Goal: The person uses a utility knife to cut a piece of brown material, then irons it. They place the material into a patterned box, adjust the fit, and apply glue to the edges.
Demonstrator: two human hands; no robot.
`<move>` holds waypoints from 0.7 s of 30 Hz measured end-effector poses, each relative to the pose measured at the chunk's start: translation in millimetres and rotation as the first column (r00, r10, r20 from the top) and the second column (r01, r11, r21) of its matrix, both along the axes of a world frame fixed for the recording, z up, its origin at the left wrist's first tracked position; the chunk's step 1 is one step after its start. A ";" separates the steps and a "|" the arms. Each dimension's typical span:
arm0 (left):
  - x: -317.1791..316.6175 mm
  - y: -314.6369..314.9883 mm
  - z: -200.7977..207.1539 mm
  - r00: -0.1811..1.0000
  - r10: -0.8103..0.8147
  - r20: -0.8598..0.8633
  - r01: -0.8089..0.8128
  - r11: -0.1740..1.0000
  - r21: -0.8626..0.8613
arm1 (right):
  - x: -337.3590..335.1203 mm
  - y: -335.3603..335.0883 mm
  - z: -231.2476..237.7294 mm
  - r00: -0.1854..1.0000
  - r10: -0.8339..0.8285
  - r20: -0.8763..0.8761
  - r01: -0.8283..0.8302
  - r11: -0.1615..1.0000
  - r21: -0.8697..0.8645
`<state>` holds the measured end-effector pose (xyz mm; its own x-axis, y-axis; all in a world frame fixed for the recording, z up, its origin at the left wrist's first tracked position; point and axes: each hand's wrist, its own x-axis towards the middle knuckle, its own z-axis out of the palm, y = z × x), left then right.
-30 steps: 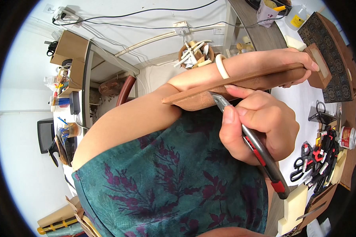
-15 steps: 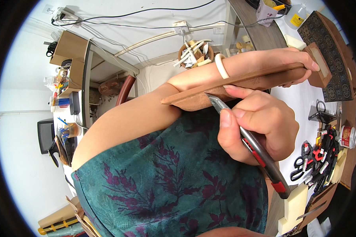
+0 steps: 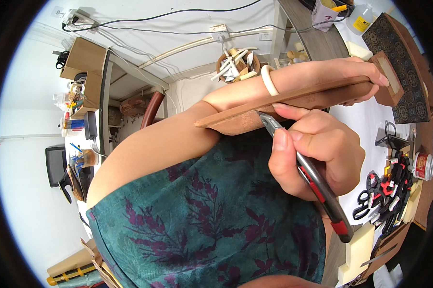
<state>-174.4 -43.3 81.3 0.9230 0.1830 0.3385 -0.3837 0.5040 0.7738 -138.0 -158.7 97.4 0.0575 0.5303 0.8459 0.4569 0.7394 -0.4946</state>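
Observation:
A long brown piece [image 3: 235,122], with a thin strip standing along its upper edge, lies slanted below my left forearm; its material is not certain. My left hand [image 3: 358,74], with a cream bangle [image 3: 269,80] behind it at the wrist, is closed round the piece's far right end. My right hand [image 3: 329,149] grips a grey, black and red utility knife [image 3: 322,189] like a pen. Its blade tip rests against the piece near the middle of the strip, and the right fingertips lie close to the same edge.
At right stand a dark patterned box [image 3: 399,72], a heap of black and red tools [image 3: 391,187], scissors [image 3: 364,198] and a jar [image 3: 423,166]. Cream foam blocks [image 3: 358,254] lie nearer. Beyond my arm sits a basket [image 3: 258,65] of scraps. My lap wears green patterned cloth [image 3: 202,206].
My right hand and the knife have shifted slightly to the right, the blade tip sliding along the piece's edge. My left hand and the piece have hardly moved.

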 end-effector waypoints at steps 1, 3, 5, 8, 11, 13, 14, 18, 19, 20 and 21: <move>-0.7 0.6 2.7 1.000 -0.005 -0.026 0.005 1.000 0.016 | 1.2 -0.3 -0.4 1.000 0.018 -0.012 -0.018 1.000 -0.006; -2.3 0.6 10.1 0.997 0.014 -0.077 -0.007 0.996 0.091 | 1.2 -0.5 0.7 0.999 0.041 -0.015 -0.041 0.999 -0.006; -6.3 -0.7 13.0 0.997 0.043 -0.058 -0.034 0.988 0.152 | -0.7 -0.2 2.8 0.999 0.038 0.001 -0.038 0.999 -0.001; -10.3 0.9 1.6 0.992 0.056 0.110 -0.083 0.962 0.259 | 0.0 0.0 1.9 1.000 0.021 0.018 -0.020 1.000 -0.008; -3.0 12.8 -11.1 0.967 0.000 0.254 -0.123 0.877 0.465 | 1.1 0.7 1.1 1.000 0.019 0.006 -0.019 1.000 0.001; -0.2 15.8 -7.4 0.981 -0.019 0.194 -0.075 0.881 0.466 | 1.9 2.0 1.0 1.000 0.029 0.000 -0.029 1.000 0.009; -0.6 15.4 -4.0 0.989 -0.014 0.150 -0.057 0.887 0.459 | 1.1 1.9 1.1 0.999 0.036 0.002 -0.036 0.999 0.010; 6.5 8.6 -4.3 0.989 0.003 0.150 -0.061 0.920 0.387 | 1.0 1.8 2.3 1.000 0.023 0.017 -0.023 1.000 -0.005; 8.8 9.4 -11.2 0.979 0.000 0.204 -0.081 0.918 0.389 | 1.6 1.5 2.3 1.000 0.025 0.016 -0.025 1.000 -0.008; 11.2 10.4 -17.1 0.966 -0.005 0.259 -0.100 0.915 0.391 | 2.4 1.5 2.5 1.000 0.028 0.015 -0.028 1.000 -0.010; 10.2 9.7 -17.4 0.954 -0.001 0.299 -0.126 0.906 0.404 | 3.0 1.8 3.1 1.000 0.026 0.012 -0.026 1.000 -0.009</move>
<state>-164.3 -33.6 63.9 0.7659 0.0217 0.6426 -0.6395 0.1295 0.7578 -135.0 -156.9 100.5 0.0331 0.5389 0.8417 0.4440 0.7466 -0.4955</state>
